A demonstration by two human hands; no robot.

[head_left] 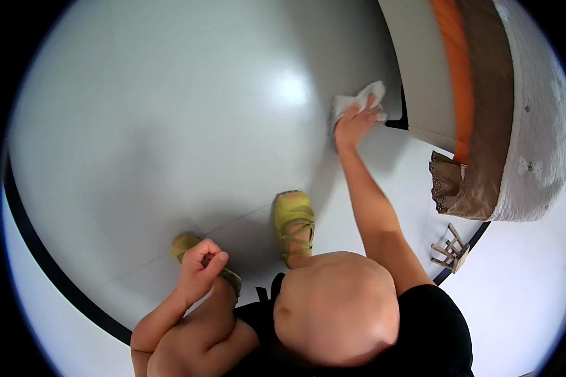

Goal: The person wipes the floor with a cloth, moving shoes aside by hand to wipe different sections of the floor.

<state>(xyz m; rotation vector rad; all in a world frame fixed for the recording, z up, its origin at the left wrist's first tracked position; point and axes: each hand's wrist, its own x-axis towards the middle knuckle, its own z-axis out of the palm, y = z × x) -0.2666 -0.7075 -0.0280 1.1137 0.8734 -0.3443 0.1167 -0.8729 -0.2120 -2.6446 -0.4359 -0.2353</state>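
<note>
My right hand [354,125] presses a crumpled white cloth [361,100] against the pale glossy floor [201,81], its fingers spread over the cloth. The cloth lies beside the dark foot of a bed at the upper right. My left hand [201,267] is curled closed above my left shin, at the lower left. Whether anything is inside its fingers is hidden.
The bed [427,69] with orange, brown and white covers stands along the right side. A small wooden stool [452,251] is near the wall at the right. Green shoes [294,217] are on my feet. Dark skirting [56,270] edges the floor.
</note>
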